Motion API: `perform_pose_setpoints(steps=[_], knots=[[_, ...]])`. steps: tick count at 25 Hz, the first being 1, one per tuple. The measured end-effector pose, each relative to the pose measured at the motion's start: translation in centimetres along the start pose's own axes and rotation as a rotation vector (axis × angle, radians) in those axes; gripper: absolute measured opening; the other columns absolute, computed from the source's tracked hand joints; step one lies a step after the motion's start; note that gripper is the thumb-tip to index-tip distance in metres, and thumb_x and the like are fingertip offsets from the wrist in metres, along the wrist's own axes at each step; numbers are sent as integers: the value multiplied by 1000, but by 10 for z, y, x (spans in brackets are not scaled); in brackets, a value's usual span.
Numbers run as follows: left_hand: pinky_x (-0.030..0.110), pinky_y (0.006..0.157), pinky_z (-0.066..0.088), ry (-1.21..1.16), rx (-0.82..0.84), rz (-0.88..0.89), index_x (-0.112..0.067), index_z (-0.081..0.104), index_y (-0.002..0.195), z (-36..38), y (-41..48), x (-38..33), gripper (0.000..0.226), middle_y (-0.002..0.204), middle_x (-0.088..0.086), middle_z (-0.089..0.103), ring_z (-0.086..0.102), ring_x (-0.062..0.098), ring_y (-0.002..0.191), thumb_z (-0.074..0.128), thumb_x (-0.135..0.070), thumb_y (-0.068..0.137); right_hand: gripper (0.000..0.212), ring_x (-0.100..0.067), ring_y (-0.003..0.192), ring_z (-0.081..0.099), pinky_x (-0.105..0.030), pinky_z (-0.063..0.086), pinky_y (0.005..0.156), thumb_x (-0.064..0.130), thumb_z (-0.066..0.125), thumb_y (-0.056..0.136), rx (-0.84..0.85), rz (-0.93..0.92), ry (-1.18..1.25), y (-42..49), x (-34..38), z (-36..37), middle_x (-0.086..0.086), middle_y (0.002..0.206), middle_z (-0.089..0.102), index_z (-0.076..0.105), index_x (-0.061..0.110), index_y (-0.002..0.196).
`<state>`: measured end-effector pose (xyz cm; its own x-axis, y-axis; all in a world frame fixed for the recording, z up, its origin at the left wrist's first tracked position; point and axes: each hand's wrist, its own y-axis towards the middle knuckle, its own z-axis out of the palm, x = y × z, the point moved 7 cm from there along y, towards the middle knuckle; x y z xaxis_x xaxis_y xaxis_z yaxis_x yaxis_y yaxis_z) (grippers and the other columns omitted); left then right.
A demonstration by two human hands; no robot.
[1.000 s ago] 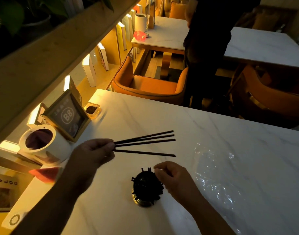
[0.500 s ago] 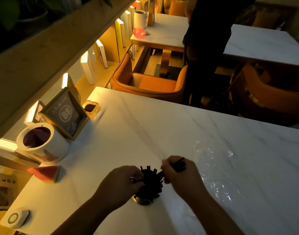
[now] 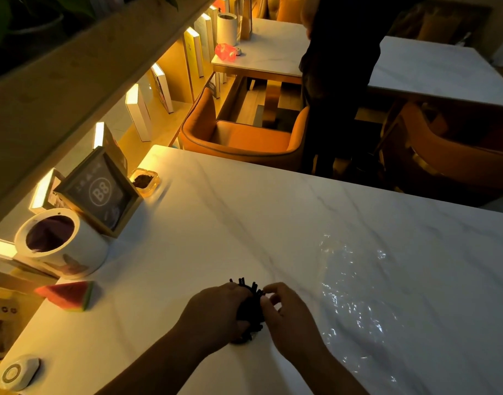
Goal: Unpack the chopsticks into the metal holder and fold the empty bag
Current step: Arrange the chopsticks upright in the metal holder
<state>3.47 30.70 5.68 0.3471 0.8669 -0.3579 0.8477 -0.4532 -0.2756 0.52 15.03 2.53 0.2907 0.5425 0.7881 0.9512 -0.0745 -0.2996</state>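
Observation:
The metal holder (image 3: pixel 246 339) stands near the front edge of the white marble table (image 3: pixel 244 223), almost hidden between my two hands. Black chopsticks (image 3: pixel 249 292) stand in it, their ends poking up above my fingers. My left hand (image 3: pixel 216 315) wraps the holder's left side. On the right, my right hand (image 3: pixel 284 312) has its fingertips curled at the chopstick ends. The clear, crumpled empty bag (image 3: pixel 355 286) lies flat on the table to the right of my hands.
A white round bin (image 3: pixel 62 246), a framed "B8" sign (image 3: pixel 102 192) and a small glass dish (image 3: pixel 145 181) line the left edge. A watermelon-slice object (image 3: pixel 68 295) and a white call button (image 3: pixel 15 373) lie nearer. Orange chairs (image 3: pixel 244 135) and a standing person (image 3: pixel 338 67) are beyond.
My left hand carried a few black chopsticks from mid-air down into the holder. Both hands have since closed in around the holder and the chopstick ends.

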Motion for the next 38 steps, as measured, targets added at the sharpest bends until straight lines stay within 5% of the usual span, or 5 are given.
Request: perform_pose_setpoints(steps=[11,18,28,34,38], knots=[[27,84,49,-26,-9,-15,-33,64,121,-5,7,-2,27,116,-7,69,64,15,103,56,-39,96,11,-5,78,74,-23,62,70,25,69,94,58,29,145,9,8,7,21,86,76,76,33,91],[26,73,45,22,-1,-24,-29,68,110,-11,8,-2,20,105,-4,72,66,17,94,54,-33,97,13,-3,75,72,-16,56,65,28,69,91,34,-15,147,10,17,2,15,84,76,77,34,84],[32,88,52,75,6,38,-29,73,117,-49,6,-4,25,110,-4,72,65,15,100,56,-35,100,4,3,71,68,-10,48,56,35,64,92,-21,-5,81,7,16,-3,8,84,73,68,37,93],[15,74,46,-193,-136,-55,-39,76,97,-135,-23,27,7,87,-29,68,63,-9,83,71,-38,93,15,2,62,63,-10,47,57,27,62,92,-93,-28,64,8,20,-21,25,85,70,69,40,88],[21,67,50,-446,-228,-167,-43,75,87,-164,-44,59,11,82,-26,73,66,-7,81,75,-32,89,23,-3,48,52,-14,42,49,16,61,91,-120,9,103,9,17,-32,19,64,65,70,36,86]])
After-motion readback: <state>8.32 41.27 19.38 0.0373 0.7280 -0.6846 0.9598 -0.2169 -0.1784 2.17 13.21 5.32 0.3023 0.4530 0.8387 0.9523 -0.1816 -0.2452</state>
